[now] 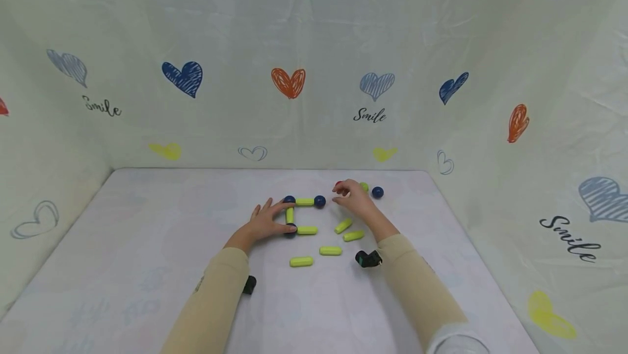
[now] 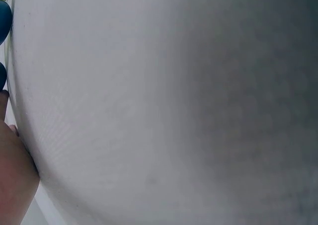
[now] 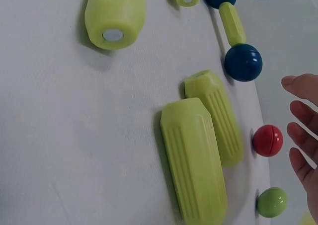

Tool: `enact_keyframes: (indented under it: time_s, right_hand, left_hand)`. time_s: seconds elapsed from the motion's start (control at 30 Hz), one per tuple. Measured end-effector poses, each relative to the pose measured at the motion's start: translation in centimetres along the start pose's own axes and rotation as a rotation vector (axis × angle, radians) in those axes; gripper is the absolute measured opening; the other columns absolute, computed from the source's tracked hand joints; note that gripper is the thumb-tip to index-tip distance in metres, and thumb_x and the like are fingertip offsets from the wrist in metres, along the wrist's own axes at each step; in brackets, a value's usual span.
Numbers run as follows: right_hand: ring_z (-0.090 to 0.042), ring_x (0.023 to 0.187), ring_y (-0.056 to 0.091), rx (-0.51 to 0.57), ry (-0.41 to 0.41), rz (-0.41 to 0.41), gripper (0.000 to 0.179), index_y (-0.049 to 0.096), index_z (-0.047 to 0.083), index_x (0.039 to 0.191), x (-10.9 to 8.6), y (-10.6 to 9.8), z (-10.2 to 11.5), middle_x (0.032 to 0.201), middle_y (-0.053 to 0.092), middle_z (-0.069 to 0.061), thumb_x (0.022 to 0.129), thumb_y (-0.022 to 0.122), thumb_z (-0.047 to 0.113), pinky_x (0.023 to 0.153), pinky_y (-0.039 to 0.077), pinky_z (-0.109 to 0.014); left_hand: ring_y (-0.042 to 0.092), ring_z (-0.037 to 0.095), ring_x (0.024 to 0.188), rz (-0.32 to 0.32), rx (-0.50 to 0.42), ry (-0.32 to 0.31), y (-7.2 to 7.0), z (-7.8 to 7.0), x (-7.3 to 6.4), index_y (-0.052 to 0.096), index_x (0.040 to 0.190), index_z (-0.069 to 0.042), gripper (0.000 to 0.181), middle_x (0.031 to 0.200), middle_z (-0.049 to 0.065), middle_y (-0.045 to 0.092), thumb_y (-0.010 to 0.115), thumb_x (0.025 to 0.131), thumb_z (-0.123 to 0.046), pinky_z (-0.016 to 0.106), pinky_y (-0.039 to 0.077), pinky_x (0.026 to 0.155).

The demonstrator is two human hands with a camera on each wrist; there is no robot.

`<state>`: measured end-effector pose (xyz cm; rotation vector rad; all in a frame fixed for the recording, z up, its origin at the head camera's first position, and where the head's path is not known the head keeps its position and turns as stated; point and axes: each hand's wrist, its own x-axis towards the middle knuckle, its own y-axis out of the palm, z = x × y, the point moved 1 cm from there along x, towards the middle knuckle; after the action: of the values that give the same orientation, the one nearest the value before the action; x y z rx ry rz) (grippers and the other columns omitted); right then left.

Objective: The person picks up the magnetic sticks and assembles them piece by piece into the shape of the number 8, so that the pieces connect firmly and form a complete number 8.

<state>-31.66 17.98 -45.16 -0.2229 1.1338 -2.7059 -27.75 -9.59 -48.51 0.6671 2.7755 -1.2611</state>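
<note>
Left of the stick-and-ball frame [image 1: 290,215]: one left hand [image 1: 265,222], thumb and forefinger stretched apart, resting on its two left corner balls [image 1: 289,199]. Right of the frame: one right hand [image 1: 355,197], fingers loosely bent, holding nothing, the nearer hand to one red ball [image 3: 268,140], one green ball [image 3: 272,202] and one loose blue ball [image 1: 377,192]. The frame's parallel sides run rightward, the near one ending in a bare stick [image 1: 307,230]; four loose sticks [image 1: 331,251] lie right and nearside.
</note>
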Motion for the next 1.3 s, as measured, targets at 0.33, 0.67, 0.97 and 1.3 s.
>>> enact_keyframes:
  time_s: [0.33,0.67,0.97,1.3]
  right_hand:
    - [-0.03,0.101,0.057,-0.074,0.018,-0.083,0.017,0.071,0.003,0.103,1.0,-0.5,-0.4,0.104,0.061,-0.01,0.087,0.074,0.009,0.088,0.048,-0.041]
    - [-0.032,0.113,0.053,-0.149,0.029,-0.131,0.019,0.071,0.005,0.103,2.0,-0.4,-1.0,0.115,0.059,-0.012,0.086,0.076,0.014,0.099,0.043,-0.044]
    - [-0.034,0.116,0.051,-0.223,0.021,-0.124,0.025,0.071,0.005,0.106,2.7,-0.7,-1.4,0.116,0.06,-0.014,0.085,0.077,0.017,0.103,0.039,-0.046]
    - [-0.032,0.116,0.05,-0.273,0.058,-0.123,0.028,0.071,0.009,0.11,3.2,-0.1,-2.4,0.117,0.062,-0.011,0.085,0.078,0.02,0.102,0.036,-0.049]
  left_hand:
    - [-0.001,0.037,0.147,0.001,0.006,-0.01,0.2,-0.1,0.0,0.047,0.145,-0.025,0.072,0.156,0.014,0.029,0.075,0.082,-0.046,0.055,-0.008,0.115]
    - [0.0,0.037,0.147,-0.009,0.013,-0.018,0.1,-0.2,0.2,0.047,0.145,-0.025,0.072,0.156,0.014,0.029,0.075,0.082,-0.045,0.055,-0.007,0.115]
    - [0.001,0.038,0.147,-0.007,0.02,-0.02,0.1,-0.2,0.2,0.047,0.145,-0.025,0.072,0.156,0.015,0.03,0.076,0.082,-0.046,0.055,-0.006,0.115]
    - [0.002,0.039,0.146,-0.009,0.016,-0.014,0.1,0.0,0.2,0.047,0.145,-0.025,0.072,0.155,0.016,0.031,0.076,0.082,-0.046,0.055,-0.006,0.115]
